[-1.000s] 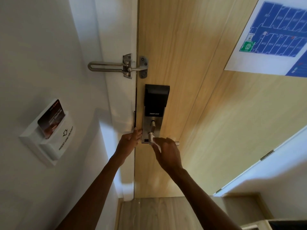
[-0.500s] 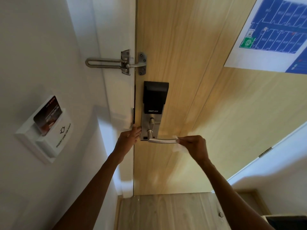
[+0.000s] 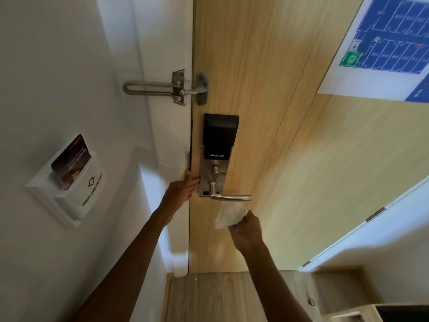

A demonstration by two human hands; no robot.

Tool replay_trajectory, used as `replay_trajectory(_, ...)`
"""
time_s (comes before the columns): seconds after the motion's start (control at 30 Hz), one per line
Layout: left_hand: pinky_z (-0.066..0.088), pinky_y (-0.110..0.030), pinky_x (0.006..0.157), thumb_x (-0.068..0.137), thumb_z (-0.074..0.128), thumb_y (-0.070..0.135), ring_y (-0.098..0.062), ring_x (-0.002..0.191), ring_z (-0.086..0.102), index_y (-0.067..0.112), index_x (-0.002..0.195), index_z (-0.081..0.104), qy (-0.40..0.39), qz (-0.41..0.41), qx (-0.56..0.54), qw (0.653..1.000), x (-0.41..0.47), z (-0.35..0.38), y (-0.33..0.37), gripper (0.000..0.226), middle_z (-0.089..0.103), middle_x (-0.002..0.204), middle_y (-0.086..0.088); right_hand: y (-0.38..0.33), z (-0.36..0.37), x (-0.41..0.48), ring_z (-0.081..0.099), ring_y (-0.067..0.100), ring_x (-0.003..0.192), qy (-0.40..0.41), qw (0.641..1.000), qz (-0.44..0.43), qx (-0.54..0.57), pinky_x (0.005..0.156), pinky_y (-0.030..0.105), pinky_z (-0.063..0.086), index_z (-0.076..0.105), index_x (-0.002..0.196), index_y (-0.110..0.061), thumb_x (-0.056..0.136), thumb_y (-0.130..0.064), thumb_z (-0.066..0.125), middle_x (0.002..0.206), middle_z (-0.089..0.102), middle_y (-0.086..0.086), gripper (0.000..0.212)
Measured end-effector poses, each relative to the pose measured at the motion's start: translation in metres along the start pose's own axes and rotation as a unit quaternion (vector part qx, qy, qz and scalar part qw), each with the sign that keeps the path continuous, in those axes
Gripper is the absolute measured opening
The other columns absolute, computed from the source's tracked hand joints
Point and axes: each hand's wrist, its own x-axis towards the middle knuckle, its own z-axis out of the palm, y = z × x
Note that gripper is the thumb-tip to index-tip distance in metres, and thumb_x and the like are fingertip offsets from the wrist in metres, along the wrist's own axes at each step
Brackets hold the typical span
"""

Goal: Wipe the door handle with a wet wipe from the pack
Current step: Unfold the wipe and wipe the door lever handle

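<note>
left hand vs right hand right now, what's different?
The left hand lies flat against the door edge, fingers spread and holding nothing; the right hand pinches a white wet wipe. The left hand sits level with the door handle; the right hand hangs below it, clear of it. Both are bare.

White wall [image 3: 58, 66] with a key-card holder [image 3: 67, 182], light wooden door [image 3: 301, 159] bearing a floor plan [image 3: 390, 43], wood-look floor [image 3: 220, 298].

Both arms reach forward; the left hand [image 3: 182, 190] lies flat, fingers extended, and the right hand [image 3: 246, 228] is pinched closed.
</note>
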Motion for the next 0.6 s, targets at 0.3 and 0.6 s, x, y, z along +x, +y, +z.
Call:
replay_trajectory(0.3, 0.042, -0.036, 0.105, 0.095, 0.01, 0.062, -0.026, 0.126, 0.055, 0.004, 0.127, 0.059, -0.08, -0.071, 0.07, 0.992, 0.008, -0.007, 0.04, 0.082, 0.06, 0.133, -0.015, 0.015, 0.047, -0.035, 0.034, 0.045, 0.139, -0.123, 0.955, 0.105, 0.25, 0.12, 0.05, 0.019, 0.032, 0.142, 0.009, 0.095, -0.062, 0.03, 0.147, 0.037, 0.032, 0.086)
replay_trajectory(0.6, 0.036, -0.037, 0.11, 0.096, 0.01, 0.059, -0.028, 0.134, 0.047, 0.002, 0.136, 0.05, -0.094, -0.073, 0.051, 0.992, 0.001, -0.004, 0.043, 0.08, 0.053, 0.141, -0.016, -0.006, 0.026, -0.027, 0.06, 0.026, 0.113, -0.102, 0.994, 0.007, 0.023, 0.095, 0.033, 0.054, 0.053, 0.128, 0.006, 0.093, 0.008, 0.037, 0.116, 0.061, 0.019, 0.038)
